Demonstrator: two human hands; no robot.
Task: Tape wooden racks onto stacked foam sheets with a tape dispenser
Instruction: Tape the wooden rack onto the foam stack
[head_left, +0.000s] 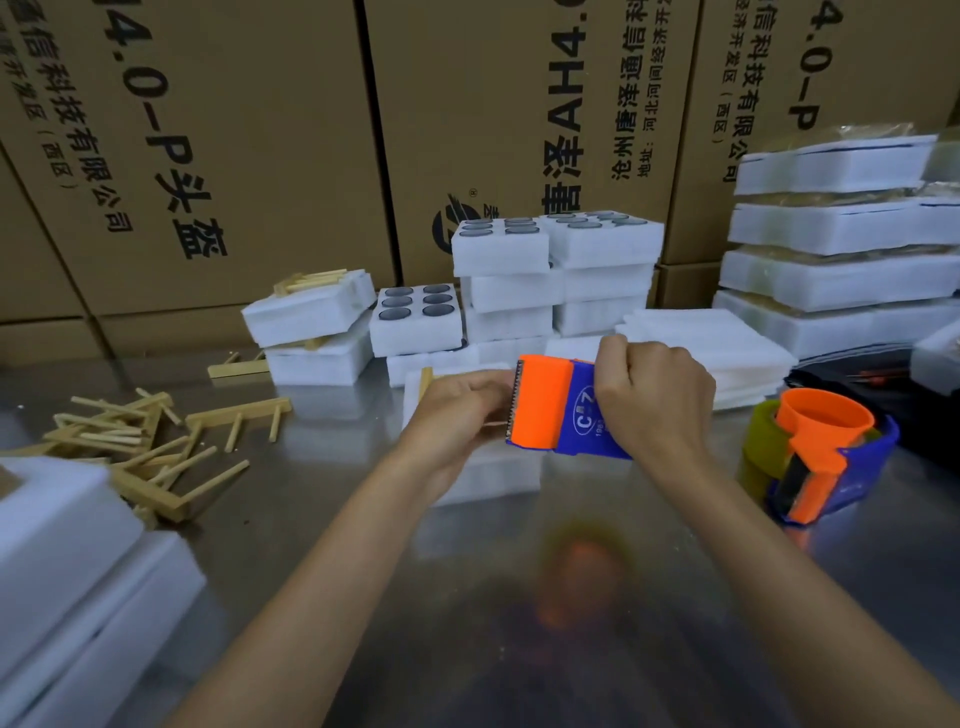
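Observation:
My right hand (652, 400) grips an orange and blue tape dispenser (550, 410) above the metal table, its toothed blade facing left. My left hand (457, 415) is closed at the blade edge, on a stack of white foam sheets (483, 473) that lies under both hands. A wooden rack (426, 382) shows at the stack's far left edge, mostly hidden by my left hand. Whether tape is stretched between hand and blade is not visible.
A second tape dispenser (821, 457) lies at the right. Loose wooden racks (150, 452) are piled at the left. Foam blocks (550, 280) with round holes stand behind, taped foam bundles (841, 244) at the back right, more foam (78, 571) at the near left. Cardboard boxes (260, 156) wall the back.

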